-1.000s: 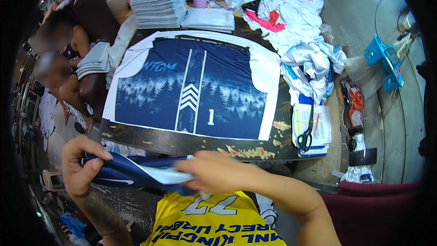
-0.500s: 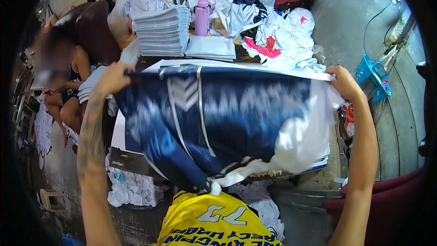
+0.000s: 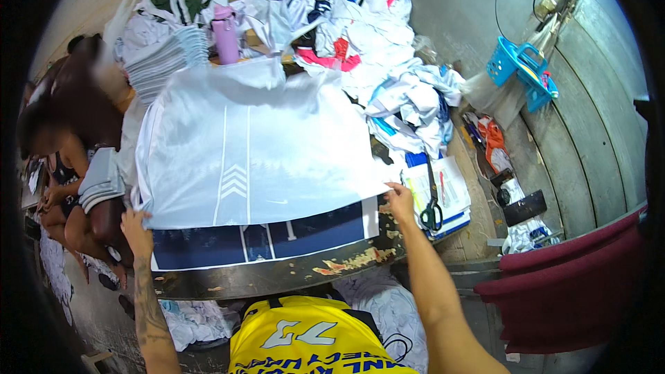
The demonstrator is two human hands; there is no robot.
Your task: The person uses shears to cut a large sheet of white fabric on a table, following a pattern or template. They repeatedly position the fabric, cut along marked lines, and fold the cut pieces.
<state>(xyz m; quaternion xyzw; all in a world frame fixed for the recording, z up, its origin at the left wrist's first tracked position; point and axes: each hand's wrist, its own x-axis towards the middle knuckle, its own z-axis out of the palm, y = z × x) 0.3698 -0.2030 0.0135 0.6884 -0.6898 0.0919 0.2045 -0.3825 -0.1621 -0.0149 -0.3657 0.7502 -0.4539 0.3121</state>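
A large white-backed fabric panel [image 3: 277,138], its chevrons and stripes faintly showing through, spreads over the table, slightly bunched at the far side. My left hand [image 3: 136,223] pinches its near left corner. My right hand [image 3: 398,197] grips the near right corner. Under it, a navy printed panel [image 3: 322,225] with a white border shows along the front of the scuffed dark table [image 3: 332,264]. Black scissors [image 3: 431,215] lie on papers [image 3: 443,190] just right of my right hand.
A folded stack [image 3: 163,59], pink bottle [image 3: 224,34] and heaped clothes [image 3: 374,28] fill the table's back. At left, a person [image 3: 73,173] sits by folded cloths [image 3: 100,183]. A blue basket [image 3: 519,73] hangs right, above a maroon cloth [image 3: 561,284].
My hands lifted the navy cloth from near my body, spread it out, and now hold it pale side up over the printed panel that lay exposed on the table.
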